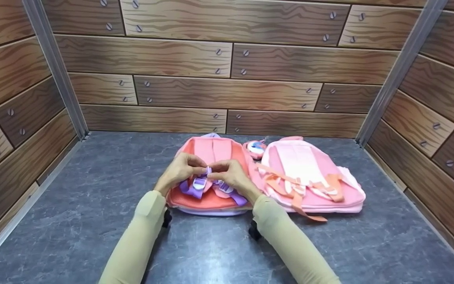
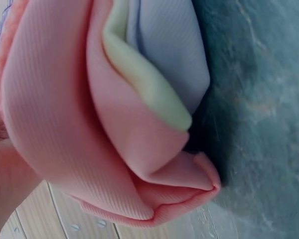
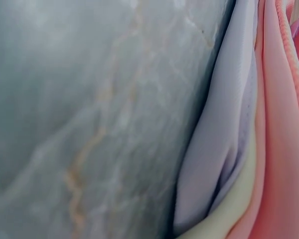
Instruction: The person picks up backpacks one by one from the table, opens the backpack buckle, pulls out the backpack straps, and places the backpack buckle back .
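A coral backpack lies with its strap side up in the middle of the table. Above it, my left hand and right hand meet fingertip to fingertip and pinch a short purple strap between them. Purple webbing with pale buckles lies just below the fingers. In the left wrist view the backpack's folded side fills the left, with part of the hand at the edge. The right wrist view has its coral, cream and lavender layers; the right hand is out of that view.
Touching on the right is a pink backpack with loose orange straps. A small round pouch sits between the backpacks at the back. Wood-patterned walls enclose the grey marbled table.
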`<action>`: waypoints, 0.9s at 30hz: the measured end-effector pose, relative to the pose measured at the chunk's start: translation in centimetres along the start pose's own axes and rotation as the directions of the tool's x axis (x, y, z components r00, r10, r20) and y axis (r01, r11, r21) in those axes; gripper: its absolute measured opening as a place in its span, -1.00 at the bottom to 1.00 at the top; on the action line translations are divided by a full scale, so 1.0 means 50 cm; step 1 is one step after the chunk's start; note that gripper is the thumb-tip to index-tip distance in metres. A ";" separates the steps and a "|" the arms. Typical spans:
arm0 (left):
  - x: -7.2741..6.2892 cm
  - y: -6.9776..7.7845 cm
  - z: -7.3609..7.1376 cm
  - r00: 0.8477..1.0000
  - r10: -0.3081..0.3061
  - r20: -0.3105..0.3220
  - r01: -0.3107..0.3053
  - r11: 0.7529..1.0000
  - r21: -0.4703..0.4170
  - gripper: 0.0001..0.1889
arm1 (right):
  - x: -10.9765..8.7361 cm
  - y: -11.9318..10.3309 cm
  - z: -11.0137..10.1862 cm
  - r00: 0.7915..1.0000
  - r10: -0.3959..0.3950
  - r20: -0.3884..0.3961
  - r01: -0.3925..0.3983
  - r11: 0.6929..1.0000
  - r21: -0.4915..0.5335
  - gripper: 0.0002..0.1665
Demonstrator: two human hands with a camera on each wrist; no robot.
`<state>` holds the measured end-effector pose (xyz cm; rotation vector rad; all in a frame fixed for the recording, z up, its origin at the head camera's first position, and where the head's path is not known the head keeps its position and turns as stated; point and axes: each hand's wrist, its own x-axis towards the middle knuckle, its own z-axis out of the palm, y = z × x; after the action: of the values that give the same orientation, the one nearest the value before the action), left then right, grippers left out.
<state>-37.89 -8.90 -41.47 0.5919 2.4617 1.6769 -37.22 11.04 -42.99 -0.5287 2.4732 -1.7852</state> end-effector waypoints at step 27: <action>-0.001 -0.001 0.006 0.999 -0.038 -0.039 0.037 0.999 -0.022 -0.89 | -0.002 -0.005 0.000 1.000 0.021 0.012 -0.021 1.000 -0.010 -0.60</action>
<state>-37.78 -8.65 -41.65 0.5118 2.4622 1.7152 -37.07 10.97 -42.76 -0.5109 2.4711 -1.7578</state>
